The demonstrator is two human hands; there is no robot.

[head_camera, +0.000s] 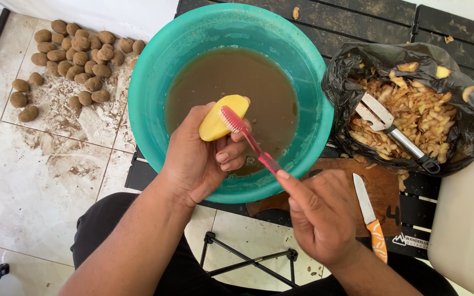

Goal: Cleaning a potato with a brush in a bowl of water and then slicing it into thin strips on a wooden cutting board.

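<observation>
Potato (215, 121): peeled, yellow. Toothbrush (248, 140): red with white bristles. Basin (154, 82): teal; water (231, 82) muddy brown. Bag (346, 77): black; peelings (429, 118) tan. Peeler (393, 131): silver, black handle. Knife (370, 216): orange-and-white handle. Unpeeled potatoes (75, 52): brown. Floor (34, 181): white marbled tile.

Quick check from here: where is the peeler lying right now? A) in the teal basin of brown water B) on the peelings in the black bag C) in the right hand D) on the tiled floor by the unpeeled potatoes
B: the peeler lies on the peelings inside the black bag, while the right hand holds a red toothbrush.
</observation>
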